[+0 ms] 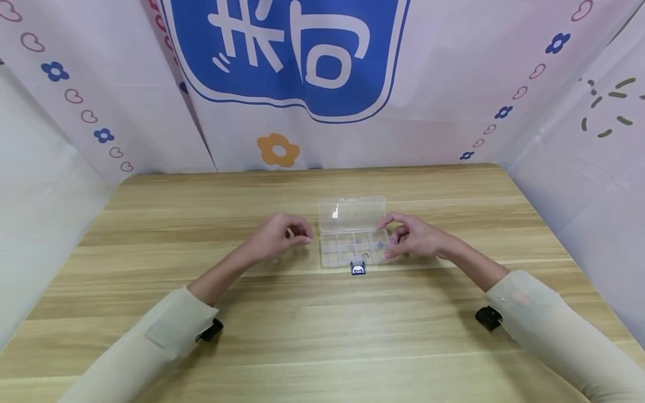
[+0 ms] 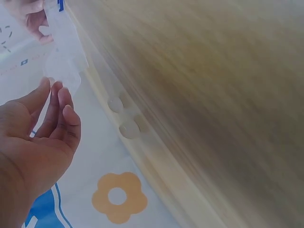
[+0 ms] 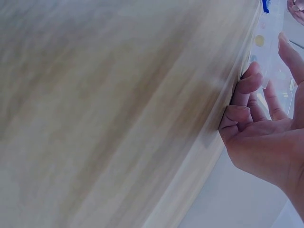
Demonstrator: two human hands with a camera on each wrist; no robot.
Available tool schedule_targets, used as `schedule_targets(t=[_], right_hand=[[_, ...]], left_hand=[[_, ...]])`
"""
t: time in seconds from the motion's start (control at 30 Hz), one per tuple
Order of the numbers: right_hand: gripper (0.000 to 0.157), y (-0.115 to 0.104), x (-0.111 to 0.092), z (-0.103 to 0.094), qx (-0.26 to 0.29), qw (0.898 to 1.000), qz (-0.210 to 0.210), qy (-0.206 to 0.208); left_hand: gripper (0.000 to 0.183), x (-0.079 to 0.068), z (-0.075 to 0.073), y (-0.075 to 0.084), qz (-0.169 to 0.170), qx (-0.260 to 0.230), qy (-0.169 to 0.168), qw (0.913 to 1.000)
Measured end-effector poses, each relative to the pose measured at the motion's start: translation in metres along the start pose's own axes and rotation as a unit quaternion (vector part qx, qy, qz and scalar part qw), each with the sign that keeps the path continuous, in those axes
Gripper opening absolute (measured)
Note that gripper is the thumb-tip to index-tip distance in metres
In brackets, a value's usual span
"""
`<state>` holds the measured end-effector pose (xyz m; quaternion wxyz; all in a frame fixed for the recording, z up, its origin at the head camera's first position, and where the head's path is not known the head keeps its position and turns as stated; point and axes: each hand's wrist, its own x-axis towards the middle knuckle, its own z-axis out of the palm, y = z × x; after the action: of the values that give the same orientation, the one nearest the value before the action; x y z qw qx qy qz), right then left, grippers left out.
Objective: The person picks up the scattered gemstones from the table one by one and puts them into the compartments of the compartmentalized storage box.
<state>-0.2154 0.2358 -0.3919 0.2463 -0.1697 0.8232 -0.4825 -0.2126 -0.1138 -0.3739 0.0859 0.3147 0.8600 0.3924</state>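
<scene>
A clear plastic compartment box [image 1: 330,259] lies on the table with its lid [image 1: 353,215] tipped back and a blue-edged latch [image 1: 358,268] at the front. A few small round pieces sit in its right-hand compartments. My right hand [image 1: 415,238] holds the box's right end, with thumb at the front corner and index finger by the hinge. Just left of the box is my left hand [image 1: 282,238], its thumb and index fingertips brought together; I cannot tell if they pinch something clear. Near it, two clear round discs [image 2: 129,129] lie on the table in the left wrist view.
The wood-grain table [image 1: 322,336] reaches back to a white printed cloth [image 1: 428,134] with a blue emblem and flowers. Cloth walls stand at both sides. Black wrist devices [image 1: 489,318] are worn under the sleeves [image 1: 554,319].
</scene>
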Motion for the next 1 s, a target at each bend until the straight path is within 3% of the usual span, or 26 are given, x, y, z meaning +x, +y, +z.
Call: schedule_targets(t=[0.5,1.0], right_hand=[[0.06,-0.0009,-0.0001,-0.0004,0.0,1.0,0.0,0.0],[0.06,0.0009,-0.0002,-0.0003,0.001,1.0,-0.006,-0.004]], left_hand=[[0.011,0.005,0.0025,0.0039,-0.014,-0.012,0.007,0.9998],[0.007,0.0087,0.0041,0.0078,-0.005,-0.026,0.006,0.9996]])
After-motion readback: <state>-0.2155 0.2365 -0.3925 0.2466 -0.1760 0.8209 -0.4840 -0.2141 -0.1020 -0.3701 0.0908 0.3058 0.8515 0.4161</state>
